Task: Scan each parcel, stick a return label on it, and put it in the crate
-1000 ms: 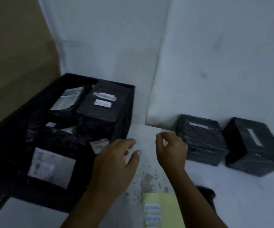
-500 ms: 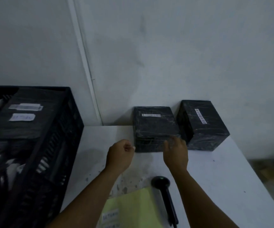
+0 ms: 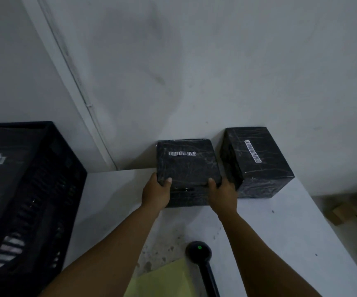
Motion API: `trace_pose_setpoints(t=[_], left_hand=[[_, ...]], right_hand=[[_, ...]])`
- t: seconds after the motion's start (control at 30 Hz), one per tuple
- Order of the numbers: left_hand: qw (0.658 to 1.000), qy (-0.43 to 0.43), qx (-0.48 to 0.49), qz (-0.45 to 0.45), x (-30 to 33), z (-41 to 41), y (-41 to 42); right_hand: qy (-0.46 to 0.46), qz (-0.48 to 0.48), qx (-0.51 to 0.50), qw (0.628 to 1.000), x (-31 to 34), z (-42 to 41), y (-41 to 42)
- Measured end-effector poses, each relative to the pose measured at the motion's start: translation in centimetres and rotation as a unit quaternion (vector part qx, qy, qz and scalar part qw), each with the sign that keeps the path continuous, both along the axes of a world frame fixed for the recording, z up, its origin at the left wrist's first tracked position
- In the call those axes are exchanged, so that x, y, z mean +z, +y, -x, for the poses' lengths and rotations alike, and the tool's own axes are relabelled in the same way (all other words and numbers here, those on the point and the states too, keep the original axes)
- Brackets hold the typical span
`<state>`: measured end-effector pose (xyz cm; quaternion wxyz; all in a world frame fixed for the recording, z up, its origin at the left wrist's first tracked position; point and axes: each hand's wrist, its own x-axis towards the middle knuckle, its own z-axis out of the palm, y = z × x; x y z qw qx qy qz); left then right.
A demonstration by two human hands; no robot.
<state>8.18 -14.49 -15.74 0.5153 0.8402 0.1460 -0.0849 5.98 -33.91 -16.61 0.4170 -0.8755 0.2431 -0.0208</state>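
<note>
Black-wrapped parcel (image 3: 187, 168) gripped at its near corners by both hands (image 3: 156, 192) (image 3: 223, 192), table edge rightward.

A dim room: scuffed white walls (image 3: 216, 61) meet at a corner behind a stained white table (image 3: 280, 228).

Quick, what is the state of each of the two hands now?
Left hand: grips the left front corner of the black film-wrapped parcel with the barcode strip.
Right hand: grips the same parcel at its right front corner.
</note>
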Motion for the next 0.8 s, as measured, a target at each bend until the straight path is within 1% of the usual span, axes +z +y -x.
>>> trace_pose_setpoints(t=[0.07,0.13,0.23,0.43,0.53,0.6,0.67,0.73,0.8], left_hand=[[1.000,-0.006,0.012,0.010,-0.2,0.1,0.7],[1.000,-0.010,0.025,0.016,-0.5,0.8,1.7],[0.998,-0.027,0.049,0.020,-0.9,2.7,3.9],[0.995,-0.030,0.092,0.026,-1.2,7.3,8.8],[0.993,-0.034,0.110,0.031,-1.1,9.0,10.5],[0.992,-0.036,0.113,0.032,-0.9,9.6,11.0],[0.992,-0.037,0.116,0.029,-0.8,10.1,11.4],[0.992,-0.028,0.120,0.028,-1.0,10.5,11.7],[0.992,-0.013,0.125,0.025,-1.1,10.8,11.8]], right_hand=[[-0.006,0.004,0.006,1.000,-0.1,0.3,0.6],[-0.014,-0.012,0.015,1.000,-0.3,1.0,1.6],[0.000,-0.015,0.034,0.999,-0.3,2.5,3.7],[-0.009,-0.009,0.106,0.994,-0.5,5.7,7.6],[-0.020,-0.024,0.145,0.989,-0.1,6.9,8.7],[-0.007,-0.039,0.149,0.988,0.1,8.0,8.8],[0.000,-0.015,0.132,0.991,0.1,9.8,8.3],[-0.002,0.047,0.096,0.994,-0.4,12.6,7.3],[0.029,0.104,0.059,0.992,-1.4,15.6,6.1]])
